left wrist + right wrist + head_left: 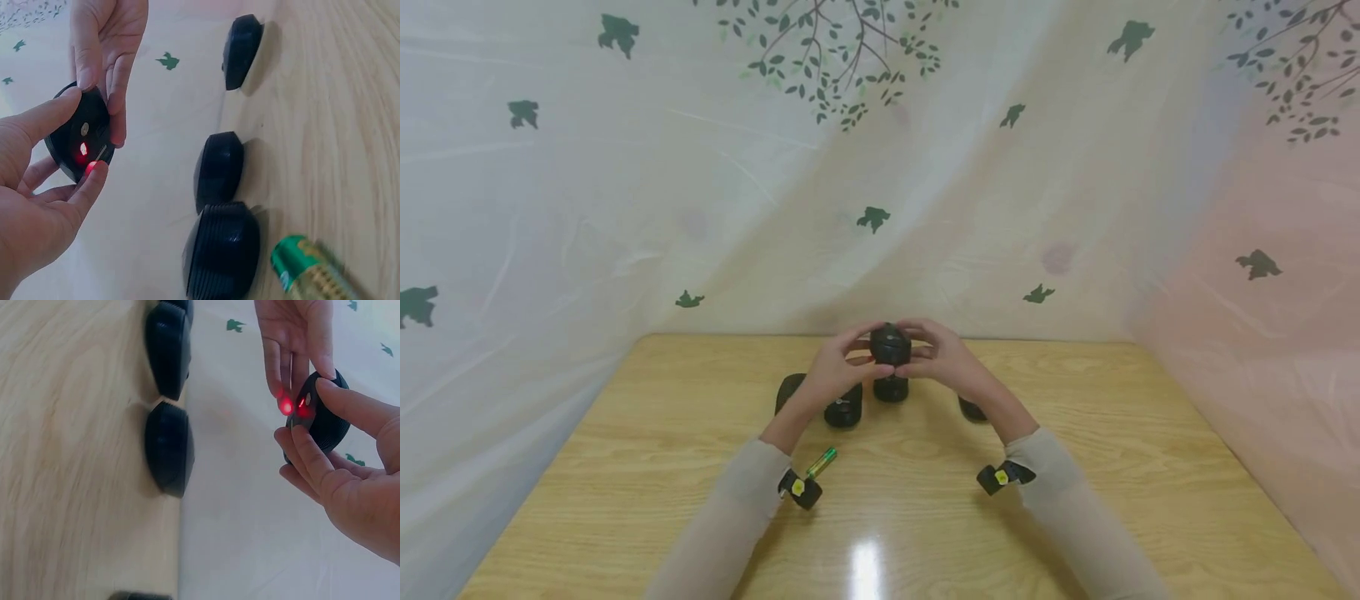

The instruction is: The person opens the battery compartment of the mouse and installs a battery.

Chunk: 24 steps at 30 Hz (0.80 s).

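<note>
A black computer mouse (890, 343) is held up between both hands above the back of the table. Its underside shows in the left wrist view, with a red light glowing on the mouse (75, 134). My left hand (838, 367) grips one side, thumb on the underside near the edge. From the other side my right hand (943, 358) grips it too, its thumb also on the underside (320, 415). The two thumbs come close together. Red light falls on a fingertip of the left hand (287, 350).
Another black mouse (891, 390) stands on the table just below the held one. To its left sit two more, a mouse (844, 410) and a partly hidden one (788, 390). A mouse (972, 410) lies behind the right wrist. A green-and-gold battery (822, 462) lies near the left wrist.
</note>
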Tool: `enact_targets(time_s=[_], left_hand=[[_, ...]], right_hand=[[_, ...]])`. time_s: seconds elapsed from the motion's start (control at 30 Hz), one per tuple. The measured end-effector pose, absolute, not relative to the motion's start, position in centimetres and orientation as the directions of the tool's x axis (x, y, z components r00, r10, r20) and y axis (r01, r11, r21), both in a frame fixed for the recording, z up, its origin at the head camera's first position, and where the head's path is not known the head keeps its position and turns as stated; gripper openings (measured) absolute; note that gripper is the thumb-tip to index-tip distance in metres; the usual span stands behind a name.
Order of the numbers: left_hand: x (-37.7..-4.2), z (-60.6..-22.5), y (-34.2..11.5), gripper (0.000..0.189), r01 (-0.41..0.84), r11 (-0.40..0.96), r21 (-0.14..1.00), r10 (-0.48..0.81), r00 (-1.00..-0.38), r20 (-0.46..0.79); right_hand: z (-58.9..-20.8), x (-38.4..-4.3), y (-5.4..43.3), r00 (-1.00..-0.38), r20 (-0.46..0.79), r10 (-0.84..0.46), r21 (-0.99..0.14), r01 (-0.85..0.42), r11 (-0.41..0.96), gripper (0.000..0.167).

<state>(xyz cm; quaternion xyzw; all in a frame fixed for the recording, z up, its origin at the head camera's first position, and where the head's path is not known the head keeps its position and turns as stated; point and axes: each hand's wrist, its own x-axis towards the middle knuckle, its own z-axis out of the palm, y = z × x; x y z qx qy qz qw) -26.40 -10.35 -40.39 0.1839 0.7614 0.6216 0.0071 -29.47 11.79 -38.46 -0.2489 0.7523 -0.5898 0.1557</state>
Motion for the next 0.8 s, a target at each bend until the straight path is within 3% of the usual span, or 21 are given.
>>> enact_targets(time_s=[0.43, 0.8], left_hand=[[-27.2, -41.7, -7.3, 0.08, 0.221, 0.17, 0.96, 0.326, -0.932, 0.156], [-27.7, -43.0, -4.9, 0.077, 0.252, 0.251, 0.935, 0.342, -0.926, 0.158]], right_hand=[[-39.5, -29.7, 14.9, -0.804, 0.016, -0.594, -0.939, -0.216, 0.267, 0.079], [-41.1, -30.3, 16.8, -0.809, 0.031, -0.587, -0.908, -0.269, 0.321, 0.075]])
